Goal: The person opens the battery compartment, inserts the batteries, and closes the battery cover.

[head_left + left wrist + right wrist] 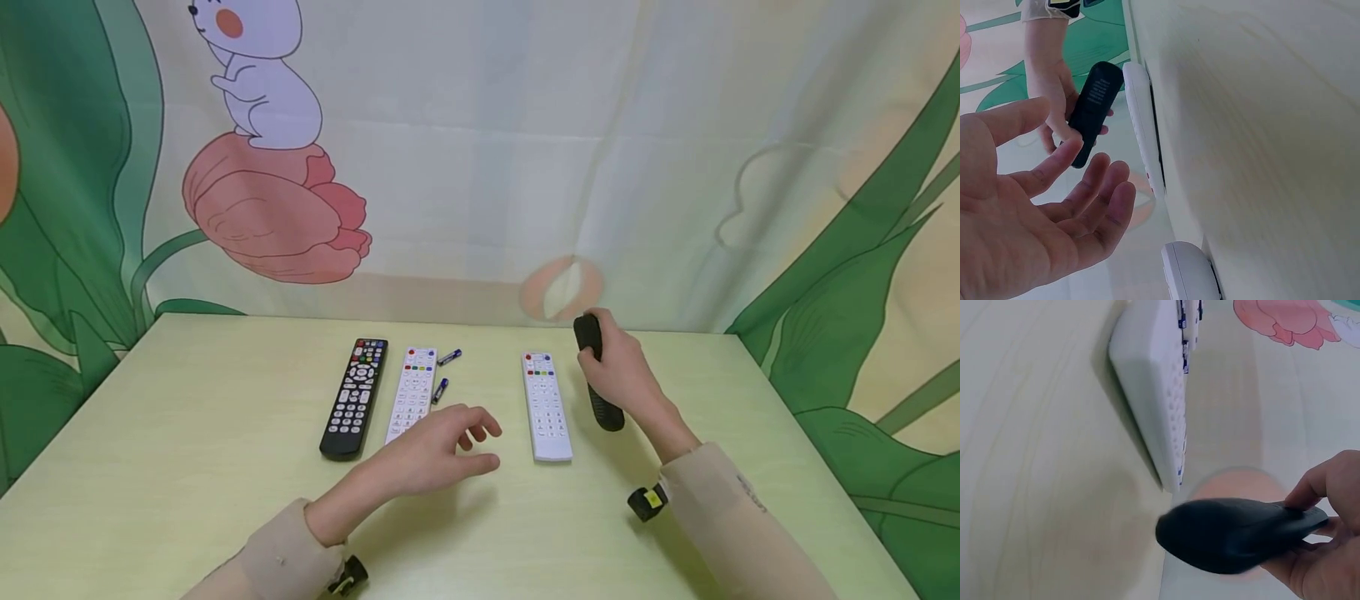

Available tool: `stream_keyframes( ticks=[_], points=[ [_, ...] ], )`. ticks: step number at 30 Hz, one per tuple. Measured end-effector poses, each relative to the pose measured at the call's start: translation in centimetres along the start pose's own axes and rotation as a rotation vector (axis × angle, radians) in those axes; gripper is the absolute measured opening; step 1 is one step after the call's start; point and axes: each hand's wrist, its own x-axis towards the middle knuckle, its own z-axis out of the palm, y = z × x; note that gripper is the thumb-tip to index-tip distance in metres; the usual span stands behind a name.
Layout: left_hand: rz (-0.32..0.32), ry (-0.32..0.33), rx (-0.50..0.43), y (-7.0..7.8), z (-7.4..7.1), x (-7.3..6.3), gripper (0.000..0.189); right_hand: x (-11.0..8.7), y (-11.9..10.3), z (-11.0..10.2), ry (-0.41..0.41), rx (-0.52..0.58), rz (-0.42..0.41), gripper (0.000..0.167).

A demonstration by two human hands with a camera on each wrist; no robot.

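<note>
My right hand [621, 367] grips a black remote control [604, 410] by its far part, held up off the table at the right. In the left wrist view, the remote's back [1096, 94] shows small printed text. My left hand [438, 454] hovers over the table with fingers loosely bent and nothing in them. It partly covers the lower end of a white remote control [412, 387]. A second white remote control [547, 408] lies face up between my hands. Two small dark-blue batteries, one farther battery [450, 357] and one nearer battery [440, 391], lie beside the left white remote.
Another black remote control [355, 400] lies face up left of the white ones. The pale wooden table [187, 433] ends at a printed curtain [450, 208] behind. A small black camera [647, 502] is worn at my right wrist.
</note>
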Motion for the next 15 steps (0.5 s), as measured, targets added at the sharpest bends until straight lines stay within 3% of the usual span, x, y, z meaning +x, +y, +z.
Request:
stream_keyframes(
  ticks=[15],
  points=[
    [0.003,0.000,0.001,0.0,-0.1,0.0,0.028,-0.3,-1.4,-0.4,-0.001,0.173,-0.010,0.046]
  ],
)
